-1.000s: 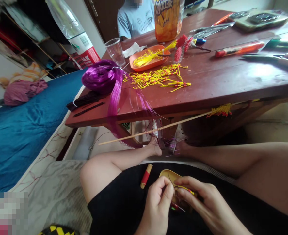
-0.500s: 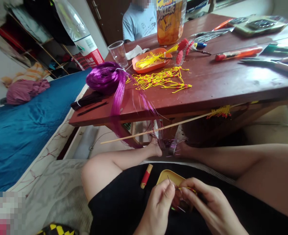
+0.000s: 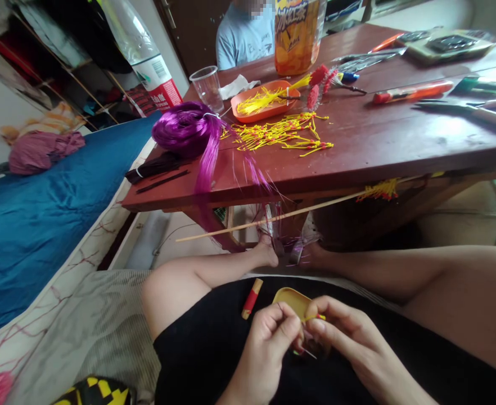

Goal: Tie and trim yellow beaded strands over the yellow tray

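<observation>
My left hand [image 3: 269, 349] and my right hand [image 3: 349, 343] meet over my lap, both with fingers pinched together. Between them I hold a thin yellow stick with a red tip [image 3: 313, 318], above a small yellow tray [image 3: 292, 299] resting on my black shorts. A red and tan spool [image 3: 252, 298] lies on my lap just left of the tray. Which hand bears the stick more I cannot tell; both thumbs and forefingers touch it.
A red-brown table [image 3: 378, 146] stands ahead with a purple fibre bundle [image 3: 189, 132], loose yellow sticks [image 3: 282, 135], an orange tray [image 3: 265, 101], a clear cup [image 3: 208, 87] and a bottle. A long bamboo stick [image 3: 282, 216] hangs under the edge. Another person sits behind. A blue bed [image 3: 41, 214] lies left.
Both hands rose slightly and drew closer together above the yellow tray. The view shifted a little to the right.
</observation>
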Demonstrator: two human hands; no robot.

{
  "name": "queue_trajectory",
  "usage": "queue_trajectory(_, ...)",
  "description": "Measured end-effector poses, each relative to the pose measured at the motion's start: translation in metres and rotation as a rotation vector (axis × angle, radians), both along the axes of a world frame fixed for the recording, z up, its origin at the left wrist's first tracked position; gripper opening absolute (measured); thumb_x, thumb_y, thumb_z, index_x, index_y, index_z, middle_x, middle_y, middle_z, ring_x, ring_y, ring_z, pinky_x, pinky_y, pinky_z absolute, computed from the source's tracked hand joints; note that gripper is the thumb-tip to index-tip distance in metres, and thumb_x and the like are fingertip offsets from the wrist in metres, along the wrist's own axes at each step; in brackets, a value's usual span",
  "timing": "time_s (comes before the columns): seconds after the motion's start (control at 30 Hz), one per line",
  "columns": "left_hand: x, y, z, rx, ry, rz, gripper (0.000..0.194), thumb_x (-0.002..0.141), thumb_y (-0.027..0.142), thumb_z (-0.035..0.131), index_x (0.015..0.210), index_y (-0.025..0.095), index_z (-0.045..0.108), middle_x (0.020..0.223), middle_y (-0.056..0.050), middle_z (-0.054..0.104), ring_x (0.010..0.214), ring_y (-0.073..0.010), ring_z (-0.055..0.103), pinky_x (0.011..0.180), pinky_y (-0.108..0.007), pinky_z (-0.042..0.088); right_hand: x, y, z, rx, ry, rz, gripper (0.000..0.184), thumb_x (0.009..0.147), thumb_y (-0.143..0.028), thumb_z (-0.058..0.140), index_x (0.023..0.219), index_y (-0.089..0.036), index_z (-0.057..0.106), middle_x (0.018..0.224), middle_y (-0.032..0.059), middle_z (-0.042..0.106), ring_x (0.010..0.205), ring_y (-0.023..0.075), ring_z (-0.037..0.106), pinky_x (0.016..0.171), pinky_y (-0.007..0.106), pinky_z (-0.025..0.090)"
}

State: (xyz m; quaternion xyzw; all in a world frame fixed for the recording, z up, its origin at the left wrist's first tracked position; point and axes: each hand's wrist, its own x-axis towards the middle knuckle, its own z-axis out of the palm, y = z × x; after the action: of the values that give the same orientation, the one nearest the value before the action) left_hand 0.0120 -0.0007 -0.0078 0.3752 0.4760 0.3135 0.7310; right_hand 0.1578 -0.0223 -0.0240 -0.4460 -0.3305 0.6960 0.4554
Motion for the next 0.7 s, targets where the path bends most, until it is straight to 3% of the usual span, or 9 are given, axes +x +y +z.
queue_trajectory(0.07,-0.014,0.004,0.003,0.091,0.145,0.064,0.028,0.079,0.038,0.058,0.063,0.017,0.049,0.058,0.003,0.044,0.057,-0.0111,0.039,0.059,-0.022,0.033,0.007,0.002,-0.010,0.057,-0.335,0.101,0.021,0.081,-0.037,0.054,0.089,-0.018,0.056,0.073,0.0022,0.061,0.062,0.0153,0.054,0.056,0.026,0.043)
queue_trajectory(0.13,-0.030,0.008,0.007,0.177,0.233,0.140,0.026,0.081,0.036,0.057,0.065,0.017,0.050,0.059,0.003,0.045,0.058,-0.0110,0.039,0.059,-0.022,0.033,0.012,0.001,-0.024,0.128,-0.764,0.273,0.017,0.084,-0.032,0.047,0.083,-0.019,0.058,0.068,0.0013,0.062,0.060,0.0159,0.057,0.056,0.025,0.043)
queue_trajectory(0.2,-0.044,0.011,0.013,0.251,0.264,0.215,0.025,0.083,0.035,0.054,0.066,0.018,0.051,0.061,0.003,0.046,0.060,-0.0113,0.039,0.060,-0.022,0.034,0.011,-0.003,-0.039,0.174,-1.045,0.454,0.022,0.085,-0.023,0.043,0.071,-0.019,0.060,0.066,0.0018,0.064,0.060,0.0163,0.060,0.057,0.025,0.043)
queue_trajectory(0.4,-0.052,0.009,0.025,0.339,0.257,0.213,0.025,0.085,0.034,0.053,0.066,0.018,0.051,0.062,0.003,0.046,0.060,-0.0113,0.040,0.060,-0.022,0.034,-0.028,-0.014,-0.066,0.182,-1.306,0.686,0.016,0.073,-0.004,0.056,0.079,-0.012,0.068,0.082,0.0126,0.070,0.079,0.0248,0.065,0.067,0.031,0.047)
queue_trajectory(0.53,-0.045,0.001,0.021,0.299,0.212,0.207,0.025,0.084,0.034,0.053,0.066,0.018,0.051,0.062,0.003,0.046,0.059,-0.0110,0.040,0.059,-0.022,0.034,-0.041,-0.015,-0.071,0.197,-1.409,0.760,0.008,0.084,-0.018,0.058,0.086,-0.012,0.064,0.088,0.0046,0.068,0.083,0.0177,0.064,0.079,0.038,0.049)
queue_trajectory(0.7,-0.041,-0.005,0.019,0.250,0.159,0.222,0.025,0.083,0.035,0.055,0.066,0.017,0.051,0.061,0.003,0.046,0.058,-0.0101,0.039,0.058,-0.022,0.034,-0.033,-0.011,-0.076,0.184,-1.460,0.722,0.018,0.091,-0.026,0.049,0.096,-0.013,0.061,0.084,0.0024,0.067,0.072,0.0144,0.064,0.067,0.033,0.052)
